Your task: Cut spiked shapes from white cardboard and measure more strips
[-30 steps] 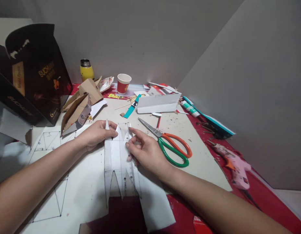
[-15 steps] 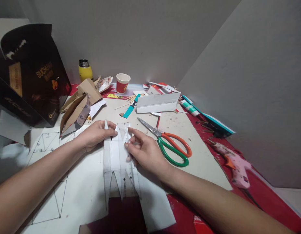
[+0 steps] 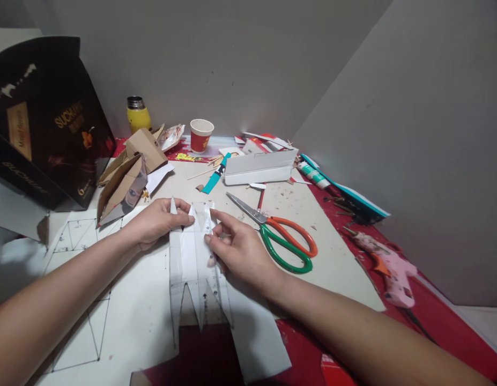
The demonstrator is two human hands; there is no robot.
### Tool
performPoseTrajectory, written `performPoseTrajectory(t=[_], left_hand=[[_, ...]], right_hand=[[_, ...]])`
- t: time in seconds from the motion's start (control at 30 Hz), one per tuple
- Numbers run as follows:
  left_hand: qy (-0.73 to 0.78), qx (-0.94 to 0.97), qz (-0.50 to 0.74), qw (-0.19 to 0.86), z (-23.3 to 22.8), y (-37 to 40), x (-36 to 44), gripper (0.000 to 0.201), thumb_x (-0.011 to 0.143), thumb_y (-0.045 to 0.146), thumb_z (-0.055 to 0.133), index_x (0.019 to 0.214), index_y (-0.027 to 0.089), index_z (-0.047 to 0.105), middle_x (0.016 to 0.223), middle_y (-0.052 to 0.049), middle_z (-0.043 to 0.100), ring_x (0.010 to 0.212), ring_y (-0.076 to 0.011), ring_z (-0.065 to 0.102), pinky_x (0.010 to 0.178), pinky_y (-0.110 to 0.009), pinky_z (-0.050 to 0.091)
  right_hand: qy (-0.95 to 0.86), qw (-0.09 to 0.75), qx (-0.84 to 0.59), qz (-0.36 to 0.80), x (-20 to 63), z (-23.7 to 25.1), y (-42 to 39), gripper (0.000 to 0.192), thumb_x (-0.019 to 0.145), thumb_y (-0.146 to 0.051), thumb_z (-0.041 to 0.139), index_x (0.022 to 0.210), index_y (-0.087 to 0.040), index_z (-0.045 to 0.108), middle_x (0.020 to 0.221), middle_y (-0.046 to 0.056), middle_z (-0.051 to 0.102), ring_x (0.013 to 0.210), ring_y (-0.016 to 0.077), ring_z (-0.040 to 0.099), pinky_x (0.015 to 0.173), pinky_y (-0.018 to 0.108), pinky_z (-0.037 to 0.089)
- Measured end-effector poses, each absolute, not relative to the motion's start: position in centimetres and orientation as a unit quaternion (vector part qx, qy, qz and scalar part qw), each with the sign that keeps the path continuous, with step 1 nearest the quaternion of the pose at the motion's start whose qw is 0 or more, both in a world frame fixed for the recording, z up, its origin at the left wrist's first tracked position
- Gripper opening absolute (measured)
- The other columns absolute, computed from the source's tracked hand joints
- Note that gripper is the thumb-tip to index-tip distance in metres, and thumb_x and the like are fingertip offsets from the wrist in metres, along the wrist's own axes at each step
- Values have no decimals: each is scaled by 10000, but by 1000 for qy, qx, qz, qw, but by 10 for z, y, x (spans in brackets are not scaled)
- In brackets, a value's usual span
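The left hand [image 3: 157,225] and right hand [image 3: 242,249] grip a spiky paper cutout [image 3: 189,260] between their fingers; scissors [image 3: 263,219] lie beside the right hand on pale board [image 3: 339,257].

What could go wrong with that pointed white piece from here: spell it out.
The left grip pinches the pointed white piece among its narrow upper points, so a hard squeeze might crease one. The right grip is close beside the scissors, so a move to the right could knock them.
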State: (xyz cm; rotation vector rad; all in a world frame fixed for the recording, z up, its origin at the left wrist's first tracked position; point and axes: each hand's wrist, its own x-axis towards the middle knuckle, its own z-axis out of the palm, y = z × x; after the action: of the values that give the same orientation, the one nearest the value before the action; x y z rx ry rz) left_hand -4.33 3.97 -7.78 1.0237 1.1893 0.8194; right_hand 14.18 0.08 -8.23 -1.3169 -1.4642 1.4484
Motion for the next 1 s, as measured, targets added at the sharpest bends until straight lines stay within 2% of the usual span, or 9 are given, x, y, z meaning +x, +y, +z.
performPoseTrajectory(t=[0.53,1.0], left_hand=[[518,443,357,638,-75,41,-41,292,574,205,816,786,132,628,549,61,592,506,-79,508,532,-214,380],[512,451,348,643,-75,42,-44,274,588,215,822,786,146,646,560,52,600,533,-92,512,556,-223,380]], right_hand=[[-561,352,-497,561,142,-88,1,558,827,-195,583,1371,-169,461,789,-61,517,433,71,627,370,186,436],[-560,351,-495,564,142,-87,0,557,838,-212,577,1377,-155,448,808,-50,519,451,85,643,343,178,405]])
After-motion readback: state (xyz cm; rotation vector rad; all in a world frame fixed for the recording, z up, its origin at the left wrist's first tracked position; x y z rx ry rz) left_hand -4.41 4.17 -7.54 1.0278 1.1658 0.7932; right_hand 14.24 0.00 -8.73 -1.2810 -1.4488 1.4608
